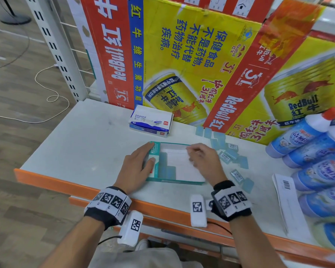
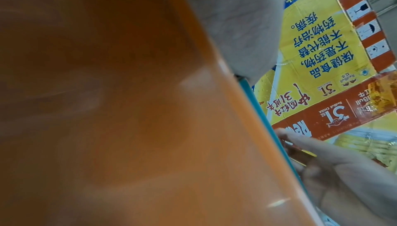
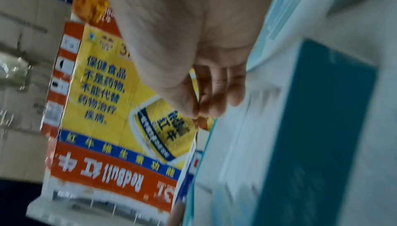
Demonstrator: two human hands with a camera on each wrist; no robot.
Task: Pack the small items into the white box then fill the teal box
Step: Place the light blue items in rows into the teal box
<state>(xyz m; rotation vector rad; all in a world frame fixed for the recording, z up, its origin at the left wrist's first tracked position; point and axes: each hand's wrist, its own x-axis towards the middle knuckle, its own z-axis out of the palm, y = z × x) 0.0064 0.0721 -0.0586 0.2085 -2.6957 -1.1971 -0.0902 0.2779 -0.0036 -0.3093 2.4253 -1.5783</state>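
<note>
While the head view looks down on a pale shelf (image 1: 70, 144) with an orange front lip, the teal box (image 1: 174, 181) lies open at the middle, a few pale blue small items (image 1: 165, 167) already lined along its left inner side, white floor bare on the right. Left hand (image 1: 137, 167) rests on the box's left end, fingers nearly straight, thumb over the rim, steadying more than gripping. Right hand (image 1: 205, 161) hovers over the box's right half, fingers curled and blurred; can't tell if it pinches an item. More loose items (image 1: 234, 155) lie scattered just right of the box, some barcode side up. White box (image 1: 151, 122) marked ERASER sits behind, near the Red Bull cartons (image 1: 182, 55); blue bottles (image 1: 306, 140) are piled far right, and a barcoded paper slip (image 1: 286, 192) lies nearer. Left wrist view: mostly orange blur, a teal edge (image 2: 277, 127) and the palm (image 2: 236, 25) above, grip not readable. Right wrist view: the fingers (image 3: 214, 93) are bunched with thumb against them, nothing clearly held; teal wall (image 3: 322, 127) to the right. Handling guess: the items look light, small, film-wrapped, probably slick, so pinch each by its short edges; the thin cardboard box would slide and flex, so hold it down at an end wall.
</note>
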